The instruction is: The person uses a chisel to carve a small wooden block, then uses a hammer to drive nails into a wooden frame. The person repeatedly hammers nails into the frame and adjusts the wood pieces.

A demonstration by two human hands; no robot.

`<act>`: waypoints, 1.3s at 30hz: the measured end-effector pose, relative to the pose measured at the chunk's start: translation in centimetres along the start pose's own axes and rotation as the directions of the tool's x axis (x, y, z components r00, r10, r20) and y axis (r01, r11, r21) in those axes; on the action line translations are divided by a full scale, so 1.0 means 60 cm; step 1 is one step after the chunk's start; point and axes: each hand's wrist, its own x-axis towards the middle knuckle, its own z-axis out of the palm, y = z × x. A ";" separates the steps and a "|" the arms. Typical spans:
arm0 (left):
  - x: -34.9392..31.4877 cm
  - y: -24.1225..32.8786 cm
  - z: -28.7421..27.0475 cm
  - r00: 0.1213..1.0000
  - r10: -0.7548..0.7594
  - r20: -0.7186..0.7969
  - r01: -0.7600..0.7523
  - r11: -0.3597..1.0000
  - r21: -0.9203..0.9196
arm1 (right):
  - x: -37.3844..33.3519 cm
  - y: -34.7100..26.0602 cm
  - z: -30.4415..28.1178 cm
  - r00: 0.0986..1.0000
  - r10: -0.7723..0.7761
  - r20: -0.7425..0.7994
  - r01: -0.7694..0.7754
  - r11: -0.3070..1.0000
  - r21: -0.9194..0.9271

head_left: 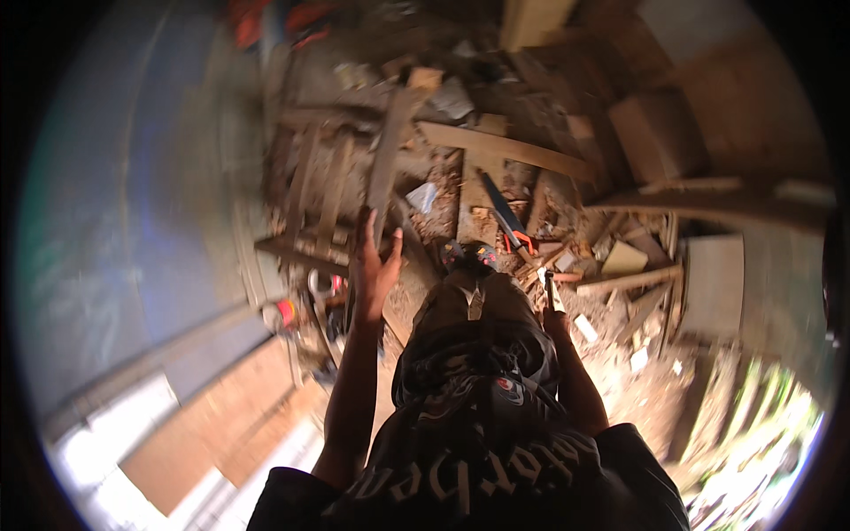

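My left hand (374,264) is raised in front of me with its fingers spread and holds nothing. It is at the near end of a long wooden plank (390,146) that runs away from me over a pile of timber; whether it touches the plank I cannot tell. My right hand (558,320) hangs low by my right thigh, closed around a thin tool with a dark head (549,288), blurred and partly hidden. My shoes (469,255) stand on sawdust-covered ground. A hand saw (506,217) with a blue blade and a red handle lies just beyond them.
Offcuts, slats and boards (505,149) lie scattered across the ground ahead and to the right. A pale flat board (713,283) lies at the right. A blue-grey wall (133,203) rises on the left, with a brown plywood sheet (212,416) and a small can (285,311) below it.
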 end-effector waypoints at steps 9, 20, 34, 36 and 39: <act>-0.336 -0.023 -0.117 0.520 -0.466 -0.716 0.327 0.883 -0.337 | 0.179 -0.134 -0.100 0.835 -0.269 0.479 0.482 0.777 -0.405; -0.625 -0.006 -0.036 -0.107 -0.795 -0.597 0.480 0.484 -0.731 | 0.120 -0.395 -0.035 0.788 0.007 0.615 0.477 0.625 -0.618; -0.755 -0.339 0.093 0.187 -0.981 -0.048 0.676 0.164 -0.718 | -0.149 -0.344 0.115 0.699 -0.151 0.699 0.337 0.932 -0.136; -0.795 -0.423 0.133 0.244 -0.968 0.053 0.791 0.167 -0.588 | -0.190 -0.322 0.171 0.769 -0.153 0.620 0.327 0.929 -0.176; -0.843 -0.561 0.202 0.233 -0.961 0.147 0.883 0.146 -0.445 | -0.221 -0.295 0.282 0.805 -0.096 0.585 0.263 0.943 -0.206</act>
